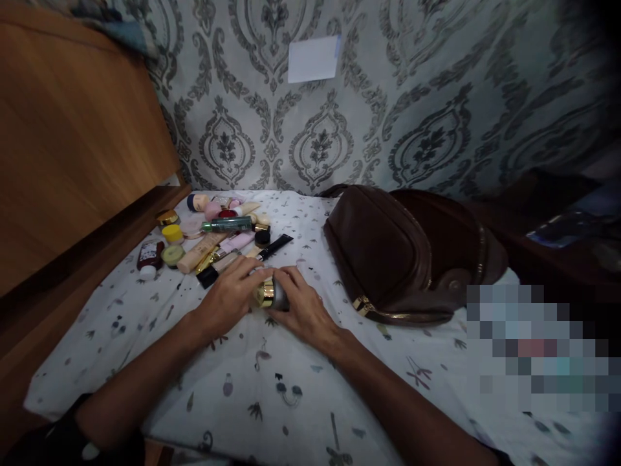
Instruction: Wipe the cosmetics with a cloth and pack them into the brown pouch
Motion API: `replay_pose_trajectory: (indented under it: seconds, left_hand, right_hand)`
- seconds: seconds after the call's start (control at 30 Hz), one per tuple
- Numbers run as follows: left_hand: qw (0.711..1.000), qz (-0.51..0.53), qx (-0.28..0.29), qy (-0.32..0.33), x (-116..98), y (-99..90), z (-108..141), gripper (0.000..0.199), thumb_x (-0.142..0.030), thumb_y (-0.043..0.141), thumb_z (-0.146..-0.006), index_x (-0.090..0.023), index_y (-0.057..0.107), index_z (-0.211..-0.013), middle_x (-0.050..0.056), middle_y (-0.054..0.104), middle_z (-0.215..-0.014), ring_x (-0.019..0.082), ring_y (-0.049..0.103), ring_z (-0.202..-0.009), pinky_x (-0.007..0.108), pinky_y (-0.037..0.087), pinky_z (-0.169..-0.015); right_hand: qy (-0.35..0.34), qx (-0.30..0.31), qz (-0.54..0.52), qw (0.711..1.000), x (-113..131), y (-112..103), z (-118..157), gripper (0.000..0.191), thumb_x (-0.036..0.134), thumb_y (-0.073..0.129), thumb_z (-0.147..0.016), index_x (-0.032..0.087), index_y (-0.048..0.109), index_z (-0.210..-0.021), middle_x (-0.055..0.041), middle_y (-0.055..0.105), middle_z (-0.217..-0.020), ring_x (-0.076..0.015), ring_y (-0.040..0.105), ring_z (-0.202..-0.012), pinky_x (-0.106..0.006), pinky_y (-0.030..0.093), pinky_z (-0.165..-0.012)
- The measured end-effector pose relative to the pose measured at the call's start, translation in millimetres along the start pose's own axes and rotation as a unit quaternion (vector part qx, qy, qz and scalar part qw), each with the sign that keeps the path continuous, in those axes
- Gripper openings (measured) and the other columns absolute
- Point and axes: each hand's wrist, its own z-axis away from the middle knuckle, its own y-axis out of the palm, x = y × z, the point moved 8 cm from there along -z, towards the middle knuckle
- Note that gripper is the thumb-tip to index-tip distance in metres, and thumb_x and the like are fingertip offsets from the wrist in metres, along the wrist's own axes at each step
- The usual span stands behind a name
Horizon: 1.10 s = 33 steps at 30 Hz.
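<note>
Between my two hands is a small cosmetic jar with a shiny gold band [266,293], tilted on its side just above or on the printed sheet. My left hand [231,291] has its fingers closed around the left end. My right hand [305,304] grips the greyish right end, fingers over the top and thumb below. Just beyond my left hand lie a black tube [276,247], a black-capped bottle [208,277] and a beige tube [198,254]. My fingers hide part of the jar.
A pile of cosmetics lies at the back left, with a green bottle [230,224], a yellow-lidded jar [171,234] and a dark red bottle [150,257]. An unzipped brown backpack [376,252] stands on the right. Wooden furniture [82,129] borders the left; a patterned wall [320,142] the back.
</note>
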Motion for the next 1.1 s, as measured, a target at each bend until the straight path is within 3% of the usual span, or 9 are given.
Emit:
replay_pose_trajectory:
  seconds: [0.23,0.53,0.83,1.1]
  left_hand:
    - [0.986,0.107,0.030,-0.128,34.7,11.2,1.3,0.029,-0.009,0.042,-0.091,-0.017,0.065,-0.107,0.007,0.067,-0.100,0.021,0.061,-0.097,0.036,0.049,-0.089]
    - [0.961,0.186,0.013,-0.205,51.5,23.5,8.4,0.027,-0.024,0.047,-0.090,-0.015,0.064,-0.110,0.008,0.070,-0.105,0.023,0.065,-0.100,0.036,0.051,-0.089]
    - [0.980,0.118,-0.028,-0.161,32.0,16.5,7.9,0.019,-0.023,0.046,-0.094,-0.017,0.060,-0.106,0.006,0.067,-0.096,0.021,0.063,-0.089,0.033,0.051,-0.079]
    - [0.998,0.038,-0.014,-0.052,3.6,18.6,8.1,0.031,-0.011,0.040,-0.097,-0.017,0.055,-0.124,0.010,0.062,-0.108,0.023,0.060,-0.104,0.037,0.052,-0.090]
  right_hand:
    - [0.005,-0.035,-0.084,0.996,-0.8,-7.1,-1.5,0.060,0.017,0.073,-0.073,0.026,0.052,-0.128,-0.0063,0.056,-0.118,-0.0250,0.060,-0.110,-0.041,0.051,-0.098]
    - [0.052,-0.109,-0.178,0.976,-16.0,-12.7,-3.7,0.058,0.026,0.082,-0.065,0.022,0.058,-0.117,-0.0066,0.065,-0.116,-0.0257,0.062,-0.109,-0.041,0.048,-0.098]
    - [0.121,-0.133,-0.229,0.957,-25.4,-18.0,-4.7,0.054,0.034,0.082,-0.067,0.019,0.059,-0.113,-0.0068,0.069,-0.110,-0.0246,0.064,-0.103,-0.038,0.049,-0.093]
    - [0.132,-0.158,-0.160,0.965,-32.2,-21.5,-1.5,0.060,0.031,0.082,-0.067,0.019,0.057,-0.120,-0.0092,0.066,-0.116,-0.0272,0.061,-0.110,-0.043,0.047,-0.099]
